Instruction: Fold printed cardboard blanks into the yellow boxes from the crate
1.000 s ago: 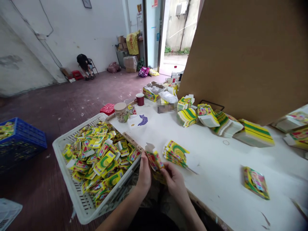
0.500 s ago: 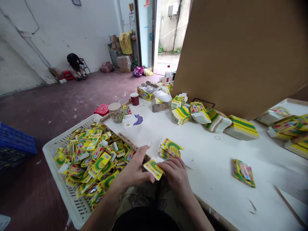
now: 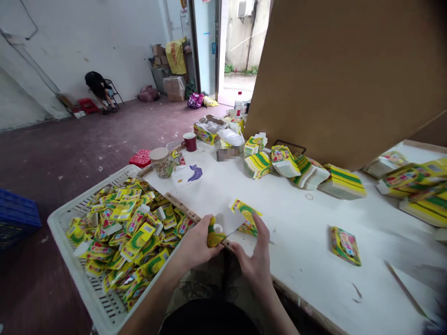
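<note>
My left hand is closed around a small yellow-and-green carton, held over the table's front edge. A white flap of card stands out from the carton's right side. To the right of it is my right hand, thumb and fingers spread apart with nothing visible between them. Just beyond both hands, a few flat yellow cartons lie on the white table. At my left stands a white plastic basket heaped with similar cartons.
One carton lies alone on the right. Bundled cartons line the brown board behind the table. A lidded jar and a dark red mug stand at the far left. A person bends over near the wall.
My right hand has come off the carton and its fingers have spread. My left hand, open before, has closed on the carton. The view has shifted slightly.
</note>
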Available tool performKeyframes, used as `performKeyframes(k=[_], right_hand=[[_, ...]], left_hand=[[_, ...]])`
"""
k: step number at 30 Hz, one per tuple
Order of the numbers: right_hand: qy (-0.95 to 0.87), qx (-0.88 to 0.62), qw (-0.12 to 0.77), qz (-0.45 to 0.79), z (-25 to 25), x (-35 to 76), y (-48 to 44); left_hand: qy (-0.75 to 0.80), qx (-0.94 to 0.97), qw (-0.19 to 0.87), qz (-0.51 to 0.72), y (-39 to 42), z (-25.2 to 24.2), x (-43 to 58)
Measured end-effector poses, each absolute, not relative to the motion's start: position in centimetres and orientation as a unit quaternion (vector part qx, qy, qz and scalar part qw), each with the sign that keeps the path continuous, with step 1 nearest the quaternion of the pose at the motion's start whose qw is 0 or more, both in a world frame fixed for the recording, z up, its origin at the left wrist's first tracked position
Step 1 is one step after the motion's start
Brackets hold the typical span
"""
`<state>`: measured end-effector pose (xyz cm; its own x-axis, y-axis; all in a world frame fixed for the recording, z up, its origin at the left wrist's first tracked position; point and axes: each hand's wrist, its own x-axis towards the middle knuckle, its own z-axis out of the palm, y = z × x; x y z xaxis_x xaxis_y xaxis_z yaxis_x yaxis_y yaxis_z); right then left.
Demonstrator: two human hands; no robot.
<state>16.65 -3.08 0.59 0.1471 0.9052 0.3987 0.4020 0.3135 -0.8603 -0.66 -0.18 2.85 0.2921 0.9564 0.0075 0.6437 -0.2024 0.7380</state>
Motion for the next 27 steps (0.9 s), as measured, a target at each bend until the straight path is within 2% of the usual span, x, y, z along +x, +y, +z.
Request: performKeyframes(k=[2, 4, 8, 13, 16, 20, 22, 27], right_hand=[[-0.505, -0.522, 0.543, 0.422, 0.2, 16.3, -2.9], [-0.438, -0.481, 0.507, 0.566, -0.1, 15.9, -2.8], [-0.416, -0.445, 0.483, 0.629, -0.3, 15.8, -2.7], [-0.442, -0.458, 0.495, 0.591, -0.6, 16.1, -2.6], [-0.521, -0.454, 0.497, 0.525, -0.4, 16.2, -2.7], [-0.657, -0.429, 0.440, 0.437, -0.3, 16.5, -3.4], [-0.696, -0.439, 0.416, 0.386, -0.8, 16.7, -3.6], [-0.677, -0.493, 0.434, 0.331, -2.6, 17.7, -3.4]], left_hand=[[0.530, 0.753, 0.305, 0.244, -0.6, 2.2, -0.1], [0.493, 0.780, 0.303, 0.236, -1.1, 1.9, 0.4], [0.446, 0.808, 0.301, 0.239, -1.6, 1.9, 1.2], [0.469, 0.796, 0.293, 0.246, -1.6, 2.0, 1.5], [0.449, 0.785, 0.339, 0.259, -1.4, 1.7, 1.4], [0.436, 0.756, 0.375, 0.312, -1.1, 0.4, 1.4], [0.454, 0.742, 0.362, 0.335, -1.1, -0.3, 1.5], [0.545, 0.716, 0.298, 0.317, -1.9, -0.6, 1.2]])
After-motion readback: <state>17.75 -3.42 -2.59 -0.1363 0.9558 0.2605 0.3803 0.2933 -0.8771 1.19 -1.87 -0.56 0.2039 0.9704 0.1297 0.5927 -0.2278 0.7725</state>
